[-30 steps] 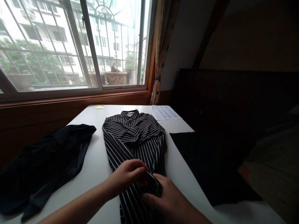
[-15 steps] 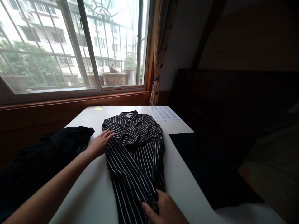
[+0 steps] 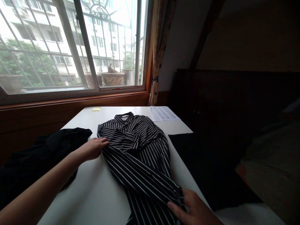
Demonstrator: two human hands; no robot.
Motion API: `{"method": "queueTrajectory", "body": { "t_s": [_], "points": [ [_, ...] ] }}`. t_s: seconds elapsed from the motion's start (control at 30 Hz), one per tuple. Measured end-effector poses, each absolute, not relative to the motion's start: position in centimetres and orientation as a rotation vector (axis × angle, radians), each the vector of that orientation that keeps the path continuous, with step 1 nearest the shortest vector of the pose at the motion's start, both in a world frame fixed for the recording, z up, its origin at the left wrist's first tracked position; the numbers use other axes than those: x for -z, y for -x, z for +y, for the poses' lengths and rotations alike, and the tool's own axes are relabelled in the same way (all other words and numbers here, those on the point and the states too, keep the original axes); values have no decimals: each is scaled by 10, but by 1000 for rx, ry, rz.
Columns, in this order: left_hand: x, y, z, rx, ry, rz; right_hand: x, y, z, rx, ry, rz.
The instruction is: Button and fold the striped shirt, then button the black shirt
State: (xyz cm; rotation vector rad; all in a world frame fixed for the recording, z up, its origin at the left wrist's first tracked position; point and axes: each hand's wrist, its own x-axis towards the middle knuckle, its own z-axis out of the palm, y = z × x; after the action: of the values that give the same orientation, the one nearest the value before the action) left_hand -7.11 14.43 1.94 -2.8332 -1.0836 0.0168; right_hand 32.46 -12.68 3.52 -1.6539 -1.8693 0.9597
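Observation:
A black shirt with white stripes [image 3: 150, 162] lies front up on the white table, collar at the far end. One sleeve is folded across its chest. The other sleeve is stretched diagonally toward the near right, and my right hand [image 3: 193, 207] grips its cuff end between thumb and fingers. At the shirt's left edge, below the shoulder, my left hand [image 3: 95, 147] has its fingers together and bent over the fabric; its thumb is hidden. The shirt's lower part runs out of view at the bottom.
Dark bunched cloth [image 3: 47, 150] lies on the left of the white table [image 3: 77, 200]. A flat black cloth [image 3: 199, 168] covers the right edge. Printed paper sheets [image 3: 164, 113] and a yellow sticky note [image 3: 96, 109] lie at the far end, below the window [image 3: 110, 47].
My right hand has carried the cuff to the right, swinging the sleeve across the shirt's lower part. My left hand's fingers have closed on the shirt's left edge. The view has shifted slightly.

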Motion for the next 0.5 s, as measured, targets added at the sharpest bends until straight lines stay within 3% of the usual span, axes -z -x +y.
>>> {"method": "queueTrajectory", "body": {
  "t_s": [0.5],
  "points": [
    [-50, 51, -18, -297, 3559, -1224, -113, -442, -117, -705, 1769, -1804]
  ]
}}
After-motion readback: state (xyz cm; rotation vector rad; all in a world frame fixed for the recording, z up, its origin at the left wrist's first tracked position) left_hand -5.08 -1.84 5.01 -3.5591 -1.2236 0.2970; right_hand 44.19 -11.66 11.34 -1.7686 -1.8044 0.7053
